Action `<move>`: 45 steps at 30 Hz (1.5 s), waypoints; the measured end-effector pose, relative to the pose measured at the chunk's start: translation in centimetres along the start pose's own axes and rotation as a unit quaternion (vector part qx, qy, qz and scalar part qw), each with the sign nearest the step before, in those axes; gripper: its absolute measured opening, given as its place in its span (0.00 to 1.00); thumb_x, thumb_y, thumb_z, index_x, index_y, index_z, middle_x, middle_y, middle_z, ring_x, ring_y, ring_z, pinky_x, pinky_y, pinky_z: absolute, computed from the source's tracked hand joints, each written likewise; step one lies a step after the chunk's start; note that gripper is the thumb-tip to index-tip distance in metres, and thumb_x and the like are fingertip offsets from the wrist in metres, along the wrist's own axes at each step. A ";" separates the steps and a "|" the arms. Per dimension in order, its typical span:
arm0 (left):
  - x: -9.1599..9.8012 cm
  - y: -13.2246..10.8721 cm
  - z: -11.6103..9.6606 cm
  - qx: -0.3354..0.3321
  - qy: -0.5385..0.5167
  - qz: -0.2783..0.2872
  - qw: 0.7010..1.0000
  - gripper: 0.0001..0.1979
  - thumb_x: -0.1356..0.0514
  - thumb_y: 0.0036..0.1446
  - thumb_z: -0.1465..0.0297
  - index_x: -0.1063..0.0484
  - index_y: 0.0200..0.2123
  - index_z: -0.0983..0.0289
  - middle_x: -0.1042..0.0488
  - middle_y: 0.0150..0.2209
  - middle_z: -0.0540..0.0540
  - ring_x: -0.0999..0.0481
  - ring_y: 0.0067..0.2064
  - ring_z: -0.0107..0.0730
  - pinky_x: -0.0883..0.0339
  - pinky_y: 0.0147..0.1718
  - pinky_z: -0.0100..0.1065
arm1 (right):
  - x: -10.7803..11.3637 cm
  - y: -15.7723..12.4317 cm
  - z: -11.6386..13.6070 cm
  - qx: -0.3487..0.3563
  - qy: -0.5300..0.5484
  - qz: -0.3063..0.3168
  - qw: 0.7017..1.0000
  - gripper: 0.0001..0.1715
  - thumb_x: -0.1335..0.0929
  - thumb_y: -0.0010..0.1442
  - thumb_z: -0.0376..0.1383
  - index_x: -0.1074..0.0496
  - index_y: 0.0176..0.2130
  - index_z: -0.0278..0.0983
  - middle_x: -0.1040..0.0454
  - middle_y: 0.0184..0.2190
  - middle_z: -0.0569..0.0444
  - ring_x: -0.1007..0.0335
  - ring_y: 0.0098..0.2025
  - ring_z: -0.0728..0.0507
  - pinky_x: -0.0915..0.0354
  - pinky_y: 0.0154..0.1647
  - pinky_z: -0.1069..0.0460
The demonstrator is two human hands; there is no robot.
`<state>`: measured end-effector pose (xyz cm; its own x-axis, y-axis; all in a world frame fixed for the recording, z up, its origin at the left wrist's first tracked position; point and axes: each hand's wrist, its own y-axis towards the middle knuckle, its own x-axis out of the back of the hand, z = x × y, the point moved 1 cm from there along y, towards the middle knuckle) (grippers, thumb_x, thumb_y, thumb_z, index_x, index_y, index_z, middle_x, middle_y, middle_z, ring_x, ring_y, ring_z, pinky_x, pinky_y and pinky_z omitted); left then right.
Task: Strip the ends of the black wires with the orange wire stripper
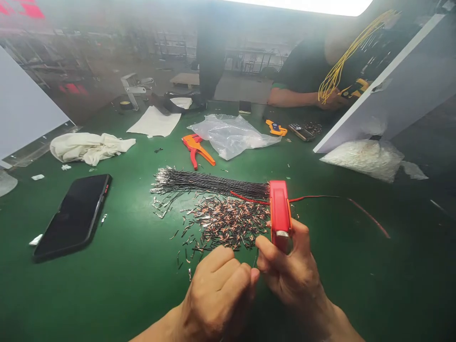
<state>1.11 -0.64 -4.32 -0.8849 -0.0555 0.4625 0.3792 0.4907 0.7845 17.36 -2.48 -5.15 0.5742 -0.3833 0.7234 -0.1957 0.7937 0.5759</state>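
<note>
Green counter (124, 294), bright under a lamp (313, 4) at the top edge. Your right hand (295, 266) has its fingers wrapped around a red tool (279, 202), held upright at the right end of a bundle of black wires (213, 182). Your left hand (221, 289) is curled closed just beside it, pinching a thin dark wire (255, 258) at the thumb; the rest of its grip is hidden. Ahead of your hands, below the bundle: a pile of copper and black scraps (231, 223). A red wire (313, 196) passes behind the tool.

To your left, a phone (74, 216) and a white cloth (85, 148). Farther back, orange-red pliers (196, 148) beside a clear plastic sheet (231, 133), white paper (155, 121), a yellow-blue tool (276, 127). To your right, a plastic bag (363, 156) of pale pieces by a leaning white panel (388, 90).

Across the counter, a co-worker's arm (295, 98) reaches toward yellow wires (331, 78). Behind, a dim, hazy room with shelving (171, 45), details blurred.
</note>
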 end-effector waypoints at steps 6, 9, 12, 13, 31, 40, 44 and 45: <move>0.0 0.1 -0.6 -0.045 0.012 -0.020 0.999 0.17 0.50 0.65 0.83 0.40 0.25 0.62 0.42 0.16 0.47 0.51 0.24 0.29 0.55 0.22 0.35 | 0.8 0.7 -1.1 -0.044 -0.054 -0.052 0.996 0.18 0.36 0.63 0.23 0.31 0.47 0.42 0.43 0.49 0.46 0.33 0.45 0.37 0.27 0.38 0.38; 0.3 0.0 -0.5 0.009 -0.023 0.034 0.999 0.15 0.47 0.61 0.85 0.38 0.25 0.63 0.37 0.18 0.49 0.48 0.24 0.28 0.51 0.23 0.35 | 1.0 0.9 -1.6 -0.060 -0.060 -0.063 0.994 0.18 0.35 0.64 0.23 0.30 0.48 0.44 0.43 0.49 0.46 0.33 0.46 0.37 0.28 0.40 0.38; 0.5 -0.1 -0.3 0.036 -0.052 0.058 0.996 0.12 0.46 0.60 0.85 0.35 0.28 0.66 0.33 0.20 0.51 0.45 0.24 0.28 0.49 0.24 0.34 | 0.9 0.9 -1.8 -0.059 -0.055 -0.057 0.995 0.18 0.35 0.64 0.23 0.30 0.47 0.44 0.44 0.50 0.47 0.33 0.45 0.37 0.28 0.40 0.37; 0.5 -0.1 -0.2 0.038 -0.054 0.058 0.996 0.11 0.46 0.60 0.85 0.34 0.28 0.66 0.33 0.20 0.52 0.45 0.25 0.28 0.49 0.24 0.34 | 0.9 1.0 -1.8 -0.059 -0.055 -0.054 0.995 0.17 0.34 0.64 0.23 0.30 0.47 0.44 0.44 0.50 0.47 0.33 0.45 0.37 0.28 0.40 0.37; 0.7 0.2 0.8 0.078 -0.032 0.054 0.995 0.11 0.47 0.61 0.84 0.37 0.30 0.63 0.35 0.20 0.49 0.41 0.24 0.29 0.46 0.24 0.32 | 1.0 0.7 -0.6 -0.013 0.129 0.030 0.991 0.24 0.35 0.64 0.23 0.27 0.52 0.47 0.45 0.55 0.49 0.33 0.46 0.44 0.28 0.43 0.46; 0.9 0.3 0.5 0.089 -0.061 0.035 0.994 0.09 0.46 0.62 0.81 0.35 0.31 0.63 0.37 0.21 0.48 0.40 0.24 0.27 0.46 0.23 0.31 | 1.2 0.6 0.0 -0.001 0.118 0.036 0.992 0.20 0.36 0.62 0.22 0.28 0.45 0.44 0.44 0.52 0.49 0.33 0.44 0.42 0.29 0.41 0.45; 2.0 0.8 0.4 0.164 -0.089 0.002 0.983 0.09 0.46 0.64 0.80 0.32 0.34 0.62 0.36 0.24 0.47 0.37 0.26 0.26 0.43 0.25 0.30 | 1.5 0.8 -0.5 -0.045 0.173 0.003 0.984 0.30 0.37 0.64 0.21 0.31 0.56 0.50 0.40 0.50 0.50 0.33 0.47 0.43 0.28 0.42 0.47; 2.2 0.8 0.5 0.180 -0.092 -0.009 0.979 0.09 0.46 0.64 0.80 0.31 0.35 0.62 0.35 0.25 0.47 0.36 0.26 0.26 0.42 0.26 0.29 | 1.5 0.8 -0.5 -0.065 0.194 -0.003 0.979 0.33 0.37 0.65 0.22 0.35 0.60 0.54 0.38 0.50 0.50 0.32 0.47 0.43 0.28 0.42 0.47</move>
<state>-0.70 0.11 -2.85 -0.9371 0.0740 0.3411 0.2717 0.7679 0.5801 18.51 -2.21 -3.80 0.8387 -0.1993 0.5068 -0.1035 0.8554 0.5075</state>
